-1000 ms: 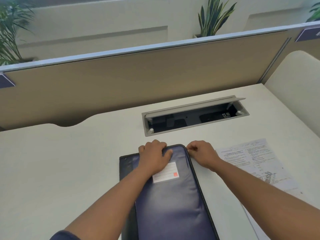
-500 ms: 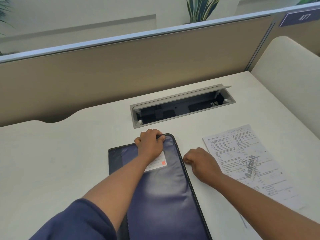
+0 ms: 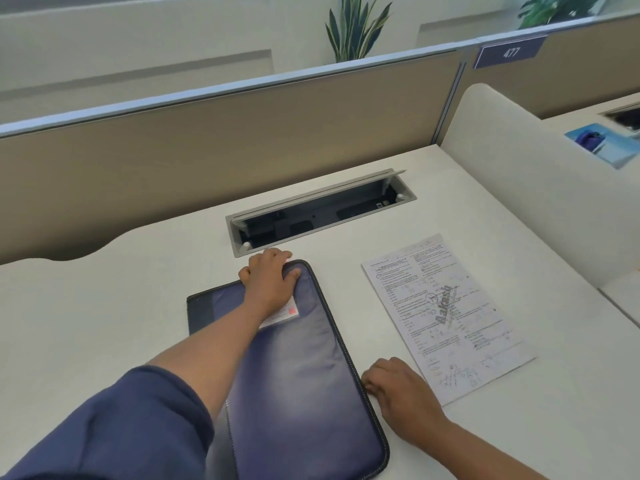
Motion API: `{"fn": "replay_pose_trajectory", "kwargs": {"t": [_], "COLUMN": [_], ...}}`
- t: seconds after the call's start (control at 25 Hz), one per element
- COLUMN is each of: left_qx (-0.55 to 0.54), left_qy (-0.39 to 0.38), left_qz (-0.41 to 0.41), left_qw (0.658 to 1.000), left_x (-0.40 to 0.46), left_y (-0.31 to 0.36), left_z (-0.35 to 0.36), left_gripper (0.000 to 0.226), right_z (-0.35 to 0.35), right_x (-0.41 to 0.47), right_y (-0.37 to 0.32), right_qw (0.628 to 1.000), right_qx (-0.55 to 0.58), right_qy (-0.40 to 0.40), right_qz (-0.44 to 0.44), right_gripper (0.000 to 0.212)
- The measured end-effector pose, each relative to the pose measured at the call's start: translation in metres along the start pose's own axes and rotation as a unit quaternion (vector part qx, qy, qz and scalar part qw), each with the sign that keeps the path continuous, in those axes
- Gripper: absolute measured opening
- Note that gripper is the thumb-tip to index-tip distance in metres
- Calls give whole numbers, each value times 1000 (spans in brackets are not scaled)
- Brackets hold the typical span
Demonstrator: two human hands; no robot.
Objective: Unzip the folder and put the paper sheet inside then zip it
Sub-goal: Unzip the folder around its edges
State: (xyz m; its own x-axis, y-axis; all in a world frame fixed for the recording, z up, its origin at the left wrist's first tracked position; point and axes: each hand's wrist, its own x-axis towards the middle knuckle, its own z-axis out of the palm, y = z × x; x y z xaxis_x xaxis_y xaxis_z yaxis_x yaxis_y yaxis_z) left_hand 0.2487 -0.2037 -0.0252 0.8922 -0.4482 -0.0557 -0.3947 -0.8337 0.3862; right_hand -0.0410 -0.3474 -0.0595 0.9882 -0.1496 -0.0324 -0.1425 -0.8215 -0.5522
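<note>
A: What couldn't you make out?

B: The right hand [image 3: 398, 393] had its fingertips curled against the folder [image 3: 301, 375] edge, so the zip pull, if it pinched one, was hidden. The left hand [image 3: 268, 282] covered the folder's far corner and part of the white label [image 3: 284, 315].

A: And the paper sheet [image 3: 446, 313]?

B: Its print was too small to read, bar a faint watermark. The folder's near end ran off the bottom edge, and the blue sleeve [image 3: 114, 427] was cut off too.
</note>
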Motion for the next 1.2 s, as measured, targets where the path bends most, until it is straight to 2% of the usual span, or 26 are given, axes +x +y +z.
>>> {"fn": "replay_pose_trajectory", "kwargs": {"t": [0.08, 0.16, 0.24, 0.32, 0.56, 0.84, 1.2], "left_qx": [5, -15, 34, 80, 53, 28, 6], "left_qy": [-56, -181, -281, -321, -318, -305, -267], "left_qz": [139, 232, 280, 293, 248, 210, 178], "left_qw": [989, 955, 917, 897, 914, 929, 947], "left_x": [-21, -52, -85, -106, -118, -119, -122], "left_y": [16, 36, 53, 62, 67, 69, 77], "left_z": [-5, -6, -3, -1, 0, 2, 2], "left_gripper": [40, 37, 33, 30, 19, 10, 6], "right_z": [1, 0, -1, -4, -9, -1, 21], "right_x": [2, 4, 5, 6, -3, -67, -113], "right_y": [-3, -2, -2, -6, -4, 5, -30], "right_qw": [1000, 999, 998, 997, 997, 999, 996], "right_qx": [25, 43, 57, 66, 61, 37, 65], "right_qy": [5, 12, 20, 19, 6, 11, 49], "right_qz": [13, 17, 28, 47, 36, 0, 44], "right_gripper": [14, 14, 13, 13, 15, 21, 14]}}
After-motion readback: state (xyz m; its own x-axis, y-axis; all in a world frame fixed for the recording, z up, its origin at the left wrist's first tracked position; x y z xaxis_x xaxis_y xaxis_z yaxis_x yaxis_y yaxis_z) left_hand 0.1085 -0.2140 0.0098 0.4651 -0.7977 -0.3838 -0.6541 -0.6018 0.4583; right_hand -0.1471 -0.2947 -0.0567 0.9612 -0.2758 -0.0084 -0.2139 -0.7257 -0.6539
